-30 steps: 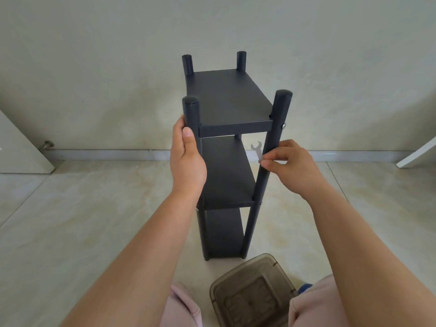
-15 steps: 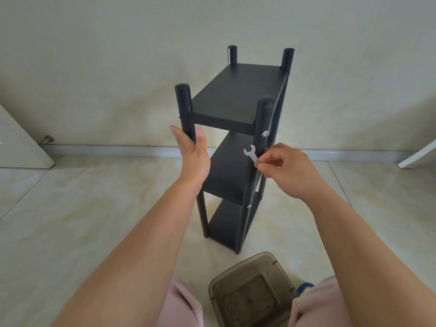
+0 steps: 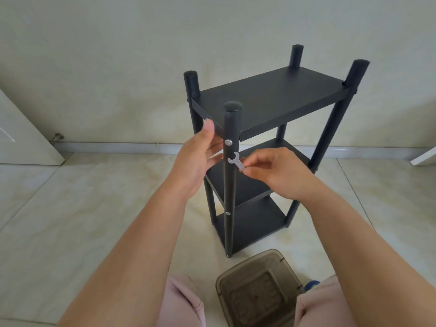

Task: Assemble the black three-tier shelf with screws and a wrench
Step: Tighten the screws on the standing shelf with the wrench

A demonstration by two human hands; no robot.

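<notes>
The black three-tier shelf (image 3: 271, 97) stands upright on the tiled floor, one corner post (image 3: 231, 175) turned toward me. A silver screw head (image 3: 228, 142) shows on that post just under the top tier, and another screw (image 3: 227, 213) sits lower down. My right hand (image 3: 273, 173) pinches a small flat silver wrench (image 3: 234, 161), whose open jaw lies against the post below the upper screw. My left hand (image 3: 198, 159) is at the left of the post with its fingers spread and relaxed, the fingertips reaching behind the post near the top tier's edge.
A smoky translucent plastic box (image 3: 259, 289) lies on the floor between my knees, just in front of the shelf's foot. A white door (image 3: 23, 138) with a doorstop (image 3: 57, 137) stands at the left. A white board edge (image 3: 424, 156) shows at far right.
The shelf has turned so its long side faces right and a corner post faces me. My left hand let go of the left post and opened. The wrench moved up toward the upper screw.
</notes>
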